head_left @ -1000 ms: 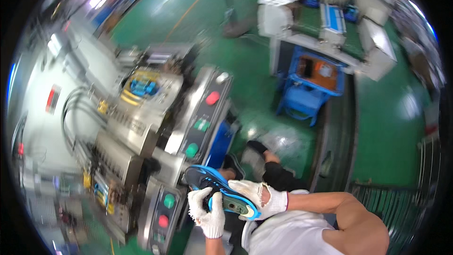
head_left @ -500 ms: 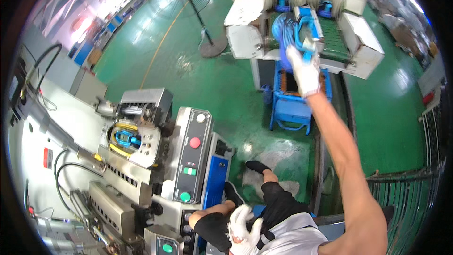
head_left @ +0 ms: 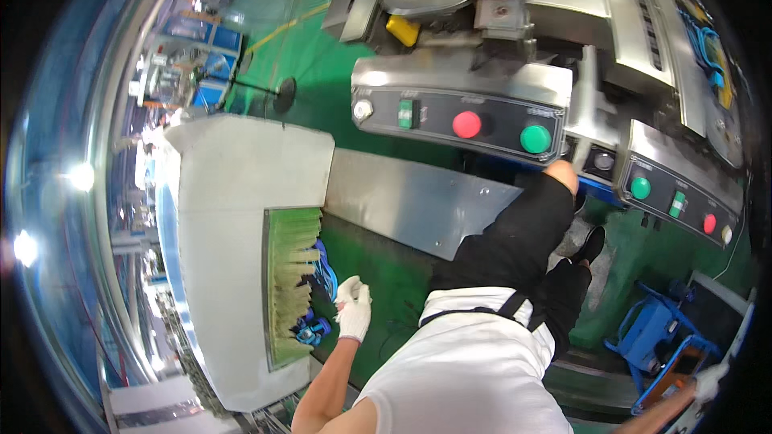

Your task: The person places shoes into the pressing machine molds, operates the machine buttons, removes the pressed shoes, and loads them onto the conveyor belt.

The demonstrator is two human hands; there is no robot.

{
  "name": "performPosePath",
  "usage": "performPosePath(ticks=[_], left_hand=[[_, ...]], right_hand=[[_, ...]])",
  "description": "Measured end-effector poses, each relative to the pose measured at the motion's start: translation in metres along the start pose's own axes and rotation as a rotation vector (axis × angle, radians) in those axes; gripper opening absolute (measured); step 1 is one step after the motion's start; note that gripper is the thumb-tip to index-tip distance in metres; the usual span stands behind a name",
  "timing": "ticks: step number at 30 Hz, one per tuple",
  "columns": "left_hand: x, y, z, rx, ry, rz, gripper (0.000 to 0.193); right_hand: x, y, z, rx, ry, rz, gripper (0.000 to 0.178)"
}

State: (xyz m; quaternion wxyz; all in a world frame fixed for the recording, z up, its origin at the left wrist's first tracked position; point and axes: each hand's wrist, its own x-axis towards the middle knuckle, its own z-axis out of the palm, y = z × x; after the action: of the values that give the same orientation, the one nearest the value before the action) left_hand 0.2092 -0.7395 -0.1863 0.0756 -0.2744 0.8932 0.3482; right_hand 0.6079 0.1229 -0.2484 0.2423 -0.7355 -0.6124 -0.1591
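Note:
My left hand, in a white glove, is raised at the green strip curtain of a white box-shaped machine. Its fingers look partly bent and apart, with nothing plainly in them. Close to the fingertips is a long blue strappy piece; whether they touch I cannot tell. A blue and black shoe-like piece sits lower at the curtain. Far off at the lower right, my gloved right hand is near the picture's rim, beside a blue-framed stand. Blur and distance hide its fingers.
Ahead stands a metal machine with a control panel of coloured buttons. A second panel is to its right, with blue strappy pieces in the fixture above. A metal plate runs between the white machine and my legs.
My view and body have swung left. My right hand, earlier stretched out at blue strappy pieces, is now at the far lower right. My left hand has moved from my lap to the strip curtain.

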Motion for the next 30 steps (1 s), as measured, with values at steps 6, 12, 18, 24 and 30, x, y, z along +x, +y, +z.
performPosePath(ticks=[6,12,18,24,30], left_hand=[[0.034,-0.179,0.027,0.344,0.036,0.040,0.028],[0.037,-0.334,-0.099,0.770,0.801,-0.120,0.051],[0.085,-0.476,-0.241,0.314,0.708,-0.707,0.090],[0.159,-0.487,-0.189,0.474,0.537,-0.848,0.066],[0.134,-0.491,-0.191,0.812,0.545,-0.560,0.037]], right_hand=[[-0.342,-0.228,-0.062,0.921,-0.862,-0.103,0.067],[-0.419,-0.302,-0.153,0.827,-1.160,-0.772,0.069],[-0.371,-0.333,-0.106,0.494,-1.080,-1.196,0.057],[-0.352,-0.346,-0.117,0.181,-0.908,-1.287,0.059],[-0.359,-0.333,-0.159,0.179,-0.849,-1.243,0.061]])
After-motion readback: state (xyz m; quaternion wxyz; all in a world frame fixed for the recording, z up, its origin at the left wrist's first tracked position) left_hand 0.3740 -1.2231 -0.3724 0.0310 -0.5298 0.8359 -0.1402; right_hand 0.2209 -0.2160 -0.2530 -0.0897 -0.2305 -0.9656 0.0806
